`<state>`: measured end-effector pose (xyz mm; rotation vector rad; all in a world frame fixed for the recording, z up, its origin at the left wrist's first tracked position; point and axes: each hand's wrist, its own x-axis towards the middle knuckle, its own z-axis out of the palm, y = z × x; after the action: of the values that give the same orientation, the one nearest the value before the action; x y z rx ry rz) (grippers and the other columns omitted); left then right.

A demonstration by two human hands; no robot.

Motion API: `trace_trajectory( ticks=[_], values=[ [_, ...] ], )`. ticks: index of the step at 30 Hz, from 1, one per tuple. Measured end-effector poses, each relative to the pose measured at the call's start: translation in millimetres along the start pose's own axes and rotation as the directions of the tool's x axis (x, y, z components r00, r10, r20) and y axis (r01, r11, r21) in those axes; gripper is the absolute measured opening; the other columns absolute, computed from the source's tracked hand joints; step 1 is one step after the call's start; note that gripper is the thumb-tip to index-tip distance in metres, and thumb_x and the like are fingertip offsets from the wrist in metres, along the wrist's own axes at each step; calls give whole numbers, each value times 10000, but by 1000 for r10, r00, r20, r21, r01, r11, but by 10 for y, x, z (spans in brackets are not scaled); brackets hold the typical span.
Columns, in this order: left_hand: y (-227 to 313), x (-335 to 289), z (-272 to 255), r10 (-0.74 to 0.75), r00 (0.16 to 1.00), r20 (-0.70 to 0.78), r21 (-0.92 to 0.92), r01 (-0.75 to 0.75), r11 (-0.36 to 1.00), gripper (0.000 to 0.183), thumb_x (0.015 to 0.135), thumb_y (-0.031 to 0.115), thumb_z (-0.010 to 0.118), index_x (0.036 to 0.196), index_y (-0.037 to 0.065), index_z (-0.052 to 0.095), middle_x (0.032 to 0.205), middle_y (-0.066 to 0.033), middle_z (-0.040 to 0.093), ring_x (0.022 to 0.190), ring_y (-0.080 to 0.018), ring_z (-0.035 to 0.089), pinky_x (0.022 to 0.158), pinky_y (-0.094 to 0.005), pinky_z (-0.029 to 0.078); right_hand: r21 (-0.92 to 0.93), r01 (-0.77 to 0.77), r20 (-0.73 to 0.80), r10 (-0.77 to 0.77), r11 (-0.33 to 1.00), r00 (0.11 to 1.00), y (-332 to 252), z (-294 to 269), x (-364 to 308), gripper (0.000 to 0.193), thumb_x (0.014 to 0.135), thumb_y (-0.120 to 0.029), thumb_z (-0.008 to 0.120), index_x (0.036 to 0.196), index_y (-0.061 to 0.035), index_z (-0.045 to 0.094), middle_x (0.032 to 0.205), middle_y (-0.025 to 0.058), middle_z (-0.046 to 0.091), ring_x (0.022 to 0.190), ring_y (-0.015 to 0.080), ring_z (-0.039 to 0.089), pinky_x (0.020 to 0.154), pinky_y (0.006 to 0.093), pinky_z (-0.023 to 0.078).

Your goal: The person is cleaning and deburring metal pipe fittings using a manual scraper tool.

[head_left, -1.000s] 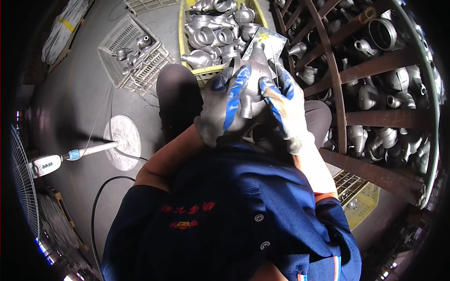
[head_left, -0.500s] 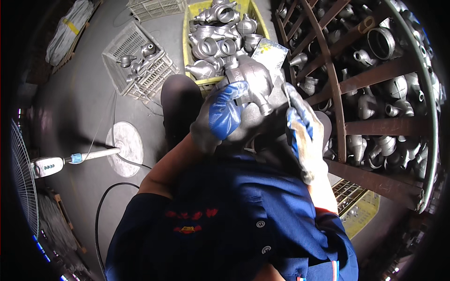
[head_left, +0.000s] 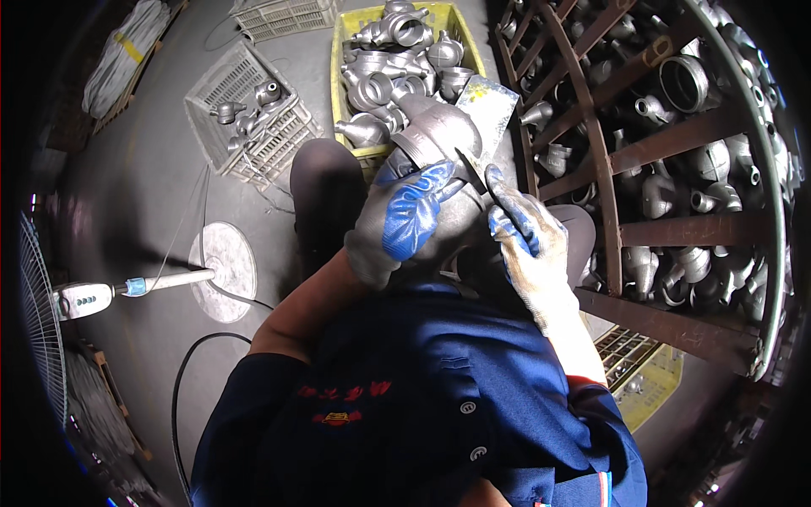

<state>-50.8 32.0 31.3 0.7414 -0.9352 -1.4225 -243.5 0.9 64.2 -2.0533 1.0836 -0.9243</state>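
Observation:
My left hand (head_left: 411,215), in a grey glove with a blue coated palm, is wrapped round a bulbous grey metal casting (head_left: 441,133). The casting is tilted over my lap, with a ribbed round collar towards my fingers. In the same kind of glove, my right hand (head_left: 530,232) grips a thin, dark, blade-like tool (head_left: 473,171). Its tip lies at the casting's lower right side; whether it touches the metal I cannot tell. My fingers hide the tool's handle end. Below the casting shows another rounded grey metal surface (head_left: 456,221), partly covered by my hands.
Ahead stands a yellow crate (head_left: 338,80) full of similar castings. A pale slotted crate (head_left: 207,127) with a few small castings sits to its left. At right, a brown metal cage (head_left: 604,160) holds several castings. A fan (head_left: 84,300) with a round base stands at left.
The casting has turned in my left hand, its short spout no longer pointing towards me. My right hand has moved left, bringing the tool to the casting's side.

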Motion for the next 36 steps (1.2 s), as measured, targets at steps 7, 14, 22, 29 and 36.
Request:
trace_trajectory(
  ticks=[7, 14, 22, 29, 36],
  values=[
    [-8, -19, 4, 289, 954, 79, 299, -300, 906, 409, 813, -41, 590, 1191, -122, 458, 1192, -207, 544, 1092, -247, 554, 960, -332, 435, -20, -18, 0, 18, 1000, 1000, -23, 45, 26, 338, 797, -51, 603, 1136, -54, 599, 1056, 144, 627, 892, 303, 620, 785, 344, 487],
    [-119, 38, -41, 250, 965, 76, 163, -259, 952, 356, 837, -30, 556, 1165, -138, 471, 1149, -220, 566, 1077, -251, 565, 965, -339, 439, -203, 50, 23, -46, 978, 999, -6, 35, 35, 277, 795, -59, 603, 1070, -37, 621, 887, 147, 611, 792, 299, 609, 710, 347, 482],
    [-98, 37, -141, 367, 893, 262, 631, -446, 634, 360, 856, -31, 519, 1201, -120, 460, 1166, -197, 562, 1076, -226, 564, 970, -327, 434, -13, 51, 33, -50, 999, 998, 43, -16, 48, 283, 808, -68, 595, 1089, -43, 614, 963, 155, 627, 814, 312, 612, 715, 343, 483],
    [-155, 109, 8, -57, 987, -149, -259, 17, 966, 336, 869, 36, 554, 1197, -6, 495, 1095, -103, 589, 1003, -155, 586, 870, -290, 485, -18, 0, 61, 1, 1000, 998, 11, -23, 63, 278, 822, -70, 575, 1094, -30, 613, 1011, 164, 631, 867, 309, 619, 755, 336, 483],
    [-217, 64, -102, -35, 997, -73, -108, 27, 994, 430, 876, 54, 513, 1266, -83, 393, 1160, -170, 549, 1067, -211, 561, 959, -314, 434, 42, -65, 58, 63, 997, 996, -11, -36, 35, 273, 825, -75, 565, 1089, -21, 612, 1038, 176, 627, 873, 303, 623, 766, 330, 484]
  ],
)
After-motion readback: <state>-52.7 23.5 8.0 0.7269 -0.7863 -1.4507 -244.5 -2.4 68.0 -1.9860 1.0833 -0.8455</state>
